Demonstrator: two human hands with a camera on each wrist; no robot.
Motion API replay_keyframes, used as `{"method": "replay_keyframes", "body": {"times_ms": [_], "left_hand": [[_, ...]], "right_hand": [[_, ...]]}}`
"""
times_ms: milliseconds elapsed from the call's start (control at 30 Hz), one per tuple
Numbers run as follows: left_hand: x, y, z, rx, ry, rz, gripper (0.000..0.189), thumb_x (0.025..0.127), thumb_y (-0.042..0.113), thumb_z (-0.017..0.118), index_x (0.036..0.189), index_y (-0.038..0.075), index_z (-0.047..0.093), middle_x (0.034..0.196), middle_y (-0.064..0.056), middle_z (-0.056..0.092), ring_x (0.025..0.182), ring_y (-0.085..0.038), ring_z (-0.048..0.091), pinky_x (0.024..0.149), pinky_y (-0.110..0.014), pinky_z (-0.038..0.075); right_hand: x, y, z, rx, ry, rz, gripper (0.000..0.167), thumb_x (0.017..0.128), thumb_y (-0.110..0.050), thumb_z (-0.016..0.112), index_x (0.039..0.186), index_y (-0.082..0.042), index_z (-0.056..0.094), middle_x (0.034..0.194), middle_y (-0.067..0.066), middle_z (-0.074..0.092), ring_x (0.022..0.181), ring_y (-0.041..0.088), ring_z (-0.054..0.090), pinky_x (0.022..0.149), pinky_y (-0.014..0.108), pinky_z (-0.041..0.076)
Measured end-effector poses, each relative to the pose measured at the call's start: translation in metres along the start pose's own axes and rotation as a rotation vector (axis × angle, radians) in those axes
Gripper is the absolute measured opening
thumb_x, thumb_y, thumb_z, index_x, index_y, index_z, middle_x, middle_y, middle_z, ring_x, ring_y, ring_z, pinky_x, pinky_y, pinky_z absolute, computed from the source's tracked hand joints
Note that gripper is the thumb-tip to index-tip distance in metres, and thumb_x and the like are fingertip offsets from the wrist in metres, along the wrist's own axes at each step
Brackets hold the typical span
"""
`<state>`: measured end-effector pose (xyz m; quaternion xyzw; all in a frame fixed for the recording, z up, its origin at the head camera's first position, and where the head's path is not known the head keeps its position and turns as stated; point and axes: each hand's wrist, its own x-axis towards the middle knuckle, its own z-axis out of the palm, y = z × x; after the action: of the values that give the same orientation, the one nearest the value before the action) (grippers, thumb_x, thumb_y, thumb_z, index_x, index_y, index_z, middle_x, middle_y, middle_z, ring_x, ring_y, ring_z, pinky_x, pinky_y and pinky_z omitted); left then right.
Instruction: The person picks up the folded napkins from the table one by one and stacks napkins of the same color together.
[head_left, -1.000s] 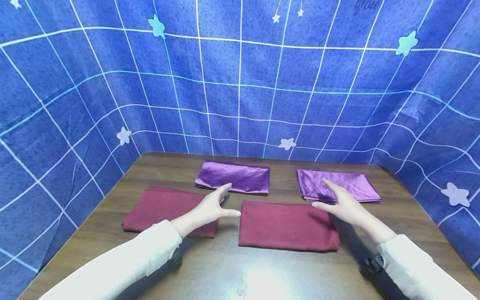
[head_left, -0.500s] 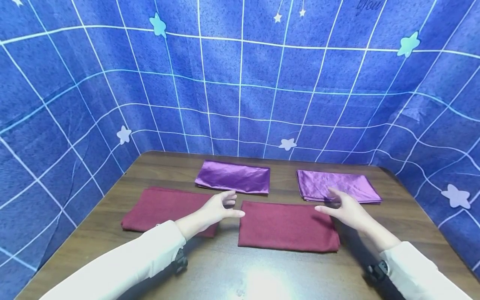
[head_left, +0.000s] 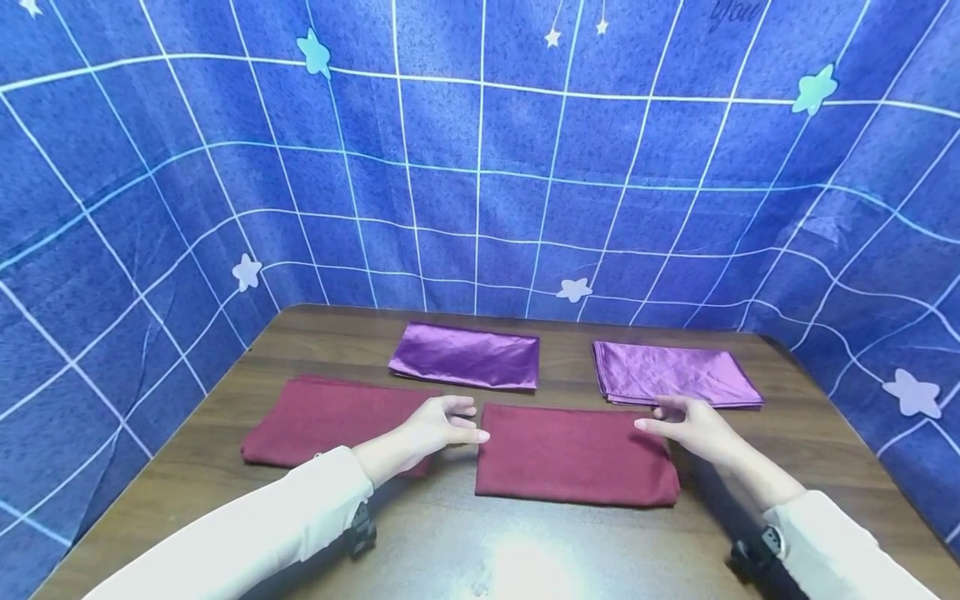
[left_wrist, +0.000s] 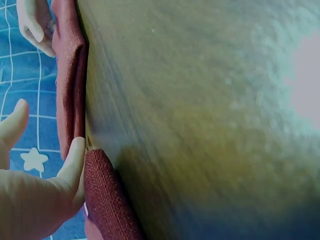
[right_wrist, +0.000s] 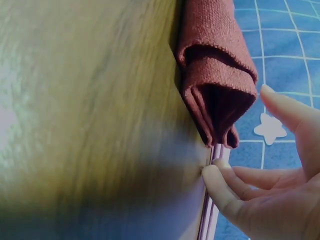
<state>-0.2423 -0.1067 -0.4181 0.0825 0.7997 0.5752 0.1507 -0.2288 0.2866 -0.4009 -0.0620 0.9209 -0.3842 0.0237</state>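
A folded maroon cloth (head_left: 573, 458) lies on the table between my two hands. My left hand (head_left: 438, 429) is at its left end, thumb apart from the bent fingers, and the left wrist view shows a fingertip close to the fold (left_wrist: 72, 100). Over at the right end is my right hand (head_left: 697, 427), its thumb above the cloth and its fingers lower, near the tabletop. The right wrist view shows the layered, hollow folds (right_wrist: 217, 85) beside those fingers. Neither hand plainly grips the fabric. A second folded maroon cloth (head_left: 330, 417) lies partly behind my left hand and forearm.
Behind the maroon cloths lie a folded dark purple satin cloth (head_left: 468, 357) and a lighter purple one (head_left: 678, 371). The brown wooden table (head_left: 420, 542) reflects a bright glare in front. A blue curtain (head_left: 450, 192) with white lines and stars hangs around the back and sides.
Both hands have come down lower and slightly nearer the body, toward the ends of the right maroon cloth. Their fingers have bent more toward the thumbs. The cloths have not moved.
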Motion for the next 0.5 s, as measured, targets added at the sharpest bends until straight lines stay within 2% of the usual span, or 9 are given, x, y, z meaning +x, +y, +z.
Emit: {"method": "replay_keyframes", "body": {"times_ms": [100, 233, 367, 500], "left_hand": [[-0.0004, -0.0003, 0.0012, -0.056, -0.035, -0.006, 0.07, 0.078, 0.011, 0.079, 0.136, -0.009, 0.046, 0.133, -0.022, 0.056, 0.115, -0.029, 0.062, 0.098, -0.036, 0.051], [0.0003, -0.0016, 0.0027, -0.176, -0.086, -0.026, 0.068, 0.08, 0.003, 0.075, 0.137, -0.014, 0.041, 0.136, -0.029, 0.051, 0.11, -0.029, 0.064, 0.092, -0.035, 0.055], [0.0007, -0.0022, 0.0046, -0.252, -0.091, -0.04, 0.067, 0.081, -0.004, 0.071, 0.138, -0.017, 0.037, 0.138, -0.032, 0.046, 0.107, -0.03, 0.065, 0.091, -0.036, 0.055], [0.0005, -0.0024, 0.007, -0.273, -0.068, -0.042, 0.064, 0.081, -0.007, 0.07, 0.136, -0.018, 0.038, 0.136, -0.034, 0.047, 0.104, -0.03, 0.067, 0.091, -0.037, 0.055]], "right_hand": [[-0.0009, 0.0004, 0.0011, 0.083, -0.031, 0.052, 0.073, 0.085, -0.032, 0.074, 0.132, 0.017, 0.046, 0.113, 0.023, 0.065, 0.091, 0.017, 0.063, 0.077, 0.021, 0.052], [-0.0023, -0.0005, 0.0013, 0.223, -0.077, 0.127, 0.072, 0.088, -0.024, 0.072, 0.132, 0.022, 0.04, 0.114, 0.026, 0.063, 0.083, 0.012, 0.065, 0.073, 0.025, 0.058], [-0.0036, -0.0044, 0.0011, 0.297, -0.098, 0.226, 0.069, 0.088, -0.023, 0.071, 0.13, 0.022, 0.04, 0.098, 0.014, 0.067, 0.082, 0.01, 0.063, 0.073, 0.028, 0.059], [-0.0053, -0.0093, 0.0003, 0.331, -0.119, 0.292, 0.064, 0.087, -0.023, 0.071, 0.127, 0.02, 0.044, 0.087, 0.0, 0.064, 0.079, 0.011, 0.06, 0.074, 0.031, 0.059]]}}
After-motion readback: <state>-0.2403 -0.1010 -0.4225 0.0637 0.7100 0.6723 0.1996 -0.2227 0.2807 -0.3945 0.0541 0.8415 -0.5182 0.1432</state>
